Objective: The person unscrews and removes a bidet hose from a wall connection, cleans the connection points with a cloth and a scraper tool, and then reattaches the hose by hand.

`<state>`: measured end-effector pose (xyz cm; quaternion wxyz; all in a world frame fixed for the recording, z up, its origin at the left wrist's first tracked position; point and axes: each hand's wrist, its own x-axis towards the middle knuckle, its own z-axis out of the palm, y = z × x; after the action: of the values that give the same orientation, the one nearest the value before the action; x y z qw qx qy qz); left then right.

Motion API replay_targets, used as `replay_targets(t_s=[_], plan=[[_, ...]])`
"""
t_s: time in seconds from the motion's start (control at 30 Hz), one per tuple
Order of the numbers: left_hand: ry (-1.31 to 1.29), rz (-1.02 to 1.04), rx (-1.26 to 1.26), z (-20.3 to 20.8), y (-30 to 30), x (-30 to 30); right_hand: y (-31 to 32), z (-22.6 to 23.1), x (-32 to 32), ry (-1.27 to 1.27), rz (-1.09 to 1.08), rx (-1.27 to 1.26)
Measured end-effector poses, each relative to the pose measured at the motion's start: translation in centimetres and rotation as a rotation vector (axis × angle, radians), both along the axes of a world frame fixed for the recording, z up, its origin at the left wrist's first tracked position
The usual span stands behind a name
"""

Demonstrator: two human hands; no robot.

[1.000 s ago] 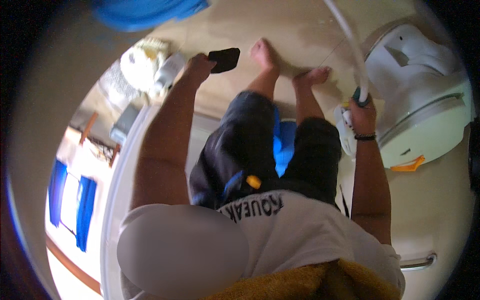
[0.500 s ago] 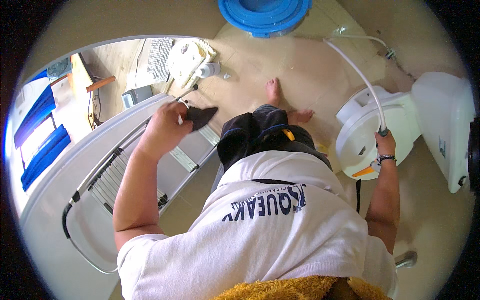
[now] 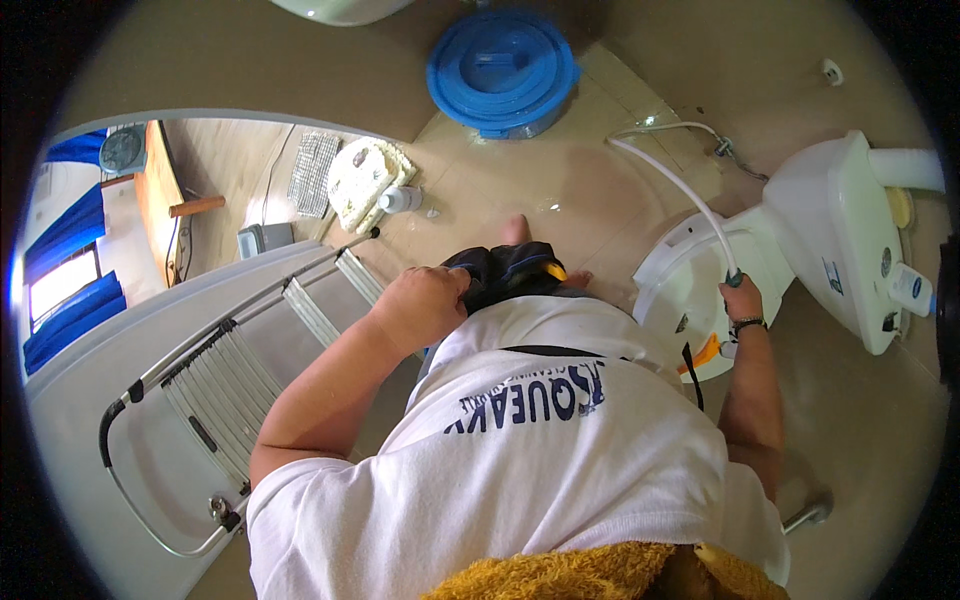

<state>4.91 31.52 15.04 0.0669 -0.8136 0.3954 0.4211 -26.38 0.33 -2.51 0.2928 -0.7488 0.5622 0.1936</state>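
Note:
My left hand [image 3: 425, 303] is in front of my waist with its fingers curled closed, against a dark pouch [image 3: 500, 268]. Whatever it holds is hidden. On the other side, my right hand [image 3: 741, 297] is wrapped round a bidet sprayer, at the end of a white hose [image 3: 690, 192] with a grey collar. This hand is over the near edge of the white toilet [image 3: 665, 270]. Below it shows an orange piece [image 3: 707, 351], whose kind I cannot tell.
A folding stepladder [image 3: 225, 385] leans along the white door at left. Ahead is a lidded blue tub [image 3: 500, 75]. A white bottle [image 3: 398, 199] stands by a pale cloth [image 3: 365, 180] near the doorway. The toilet tank [image 3: 825, 240] is at right.
My left hand has moved right and down to my waist, and the dark pointed thing it held no longer shows. My right hand stays on the sprayer, shifted slightly left.

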Motion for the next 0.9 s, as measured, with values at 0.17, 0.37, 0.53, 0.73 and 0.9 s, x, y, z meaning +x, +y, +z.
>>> replay_targets(t_s=[0.17, 0.37, 0.53, 0.73, 0.9], plan=[[-0.054, -0.035, -0.155, 0.7, -0.6, 0.6, 0.3, -0.2, -1.0, -0.061, 0.025, -0.086], [-0.114, -0.275, -0.003, -1.8, -0.8, -1.1, 0.8, 0.9, -0.9, -0.077, -0.037, -0.045], [-0.074, -0.334, -0.048, -6.8, 2.1, -0.9, 0.4, 0.5, -1.4, -0.082, 0.006, -0.067], [-0.023, -0.283, -0.087, -5.5, 0.2, -1.2, -0.4, -0.1, -1.6, -0.102, 0.02, -0.068], [-0.081, -0.256, -0.094, -6.4, 1.3, -1.2, 0.3, 3.9, 0.7, -0.065, -0.139, 0.114]])
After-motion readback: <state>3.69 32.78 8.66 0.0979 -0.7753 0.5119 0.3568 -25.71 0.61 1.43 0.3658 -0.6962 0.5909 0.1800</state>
